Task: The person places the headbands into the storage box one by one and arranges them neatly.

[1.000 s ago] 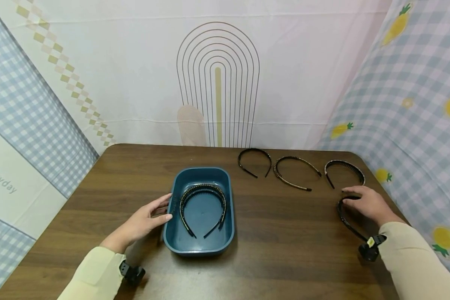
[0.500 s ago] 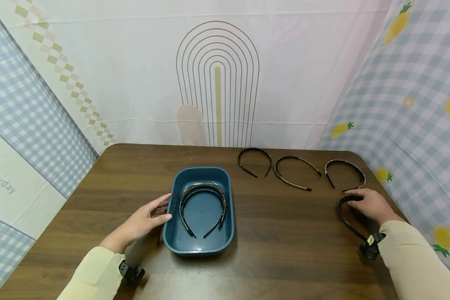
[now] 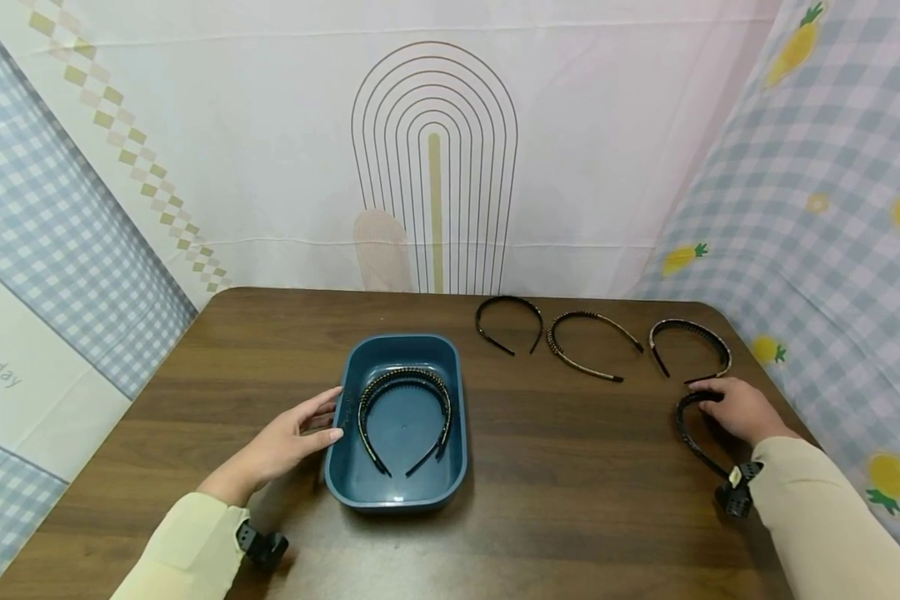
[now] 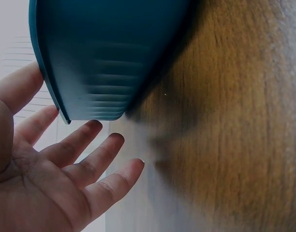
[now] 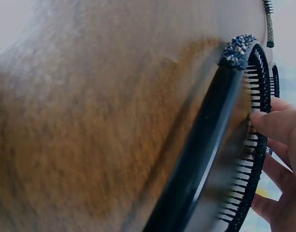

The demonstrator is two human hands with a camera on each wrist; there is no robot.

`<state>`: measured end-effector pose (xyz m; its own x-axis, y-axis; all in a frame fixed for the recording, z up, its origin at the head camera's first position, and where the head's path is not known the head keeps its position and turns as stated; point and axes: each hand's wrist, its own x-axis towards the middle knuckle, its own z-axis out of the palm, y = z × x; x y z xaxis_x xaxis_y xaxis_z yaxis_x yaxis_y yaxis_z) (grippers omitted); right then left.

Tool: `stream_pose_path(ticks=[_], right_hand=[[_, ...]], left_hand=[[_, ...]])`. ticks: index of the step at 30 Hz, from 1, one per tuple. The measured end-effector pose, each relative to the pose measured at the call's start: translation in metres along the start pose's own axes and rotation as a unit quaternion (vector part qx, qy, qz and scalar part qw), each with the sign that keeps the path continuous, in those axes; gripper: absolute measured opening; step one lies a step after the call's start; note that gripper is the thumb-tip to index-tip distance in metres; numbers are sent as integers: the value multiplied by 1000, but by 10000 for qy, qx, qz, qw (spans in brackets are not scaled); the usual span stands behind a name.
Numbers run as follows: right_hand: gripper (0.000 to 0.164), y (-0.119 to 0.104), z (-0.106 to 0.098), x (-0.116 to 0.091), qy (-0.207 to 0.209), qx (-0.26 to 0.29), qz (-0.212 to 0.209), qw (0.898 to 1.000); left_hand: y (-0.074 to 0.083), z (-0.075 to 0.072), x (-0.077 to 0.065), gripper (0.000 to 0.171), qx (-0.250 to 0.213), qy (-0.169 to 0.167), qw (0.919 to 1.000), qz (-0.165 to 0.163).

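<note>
In the head view my left hand is at the left side of a dark blue plastic tray. Its fingers are spread and relaxed, with thumb and fingertips at the rim, as the left wrist view shows. Nested black-and-gold headbands lie inside the tray. Over on the right, my right hand pinches a black headband by its arch. The right wrist view shows comb teeth inside this headband, glittery stones on the outside and a smooth black end pointing towards the camera.
Along the back of the brown wooden table lie a thin black headband, a gold-studded headband and a headband with a patterned outer face. A white printed cloth hangs behind; a checked cloth borders the right side.
My right thumb and index finger have drawn slightly to the right at the black headband, which stays about where it was. The left hand and the tray have not visibly moved.
</note>
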<state>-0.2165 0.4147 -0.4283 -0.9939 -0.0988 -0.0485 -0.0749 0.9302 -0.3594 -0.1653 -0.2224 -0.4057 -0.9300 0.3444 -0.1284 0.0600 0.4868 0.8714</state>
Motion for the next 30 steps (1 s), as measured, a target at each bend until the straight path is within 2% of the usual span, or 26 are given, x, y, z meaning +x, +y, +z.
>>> stream_pose_path(ticks=[9, 16, 23, 30], right_hand=[[30, 6, 4, 8, 44, -147, -147, 9998], [28, 8, 1, 5, 19, -199, -75, 9998], [24, 6, -2, 3, 206, -216, -256, 9992], [21, 0, -3, 1, 196, -214, -316, 9991]], left_hand=[[0, -2, -2, 65, 5, 10, 10000, 18], [1, -2, 1, 65, 56, -67, 9999, 69], [1, -2, 3, 65, 67, -57, 9999, 67], [-1, -1, 2, 66, -4, -44, 9999, 145]])
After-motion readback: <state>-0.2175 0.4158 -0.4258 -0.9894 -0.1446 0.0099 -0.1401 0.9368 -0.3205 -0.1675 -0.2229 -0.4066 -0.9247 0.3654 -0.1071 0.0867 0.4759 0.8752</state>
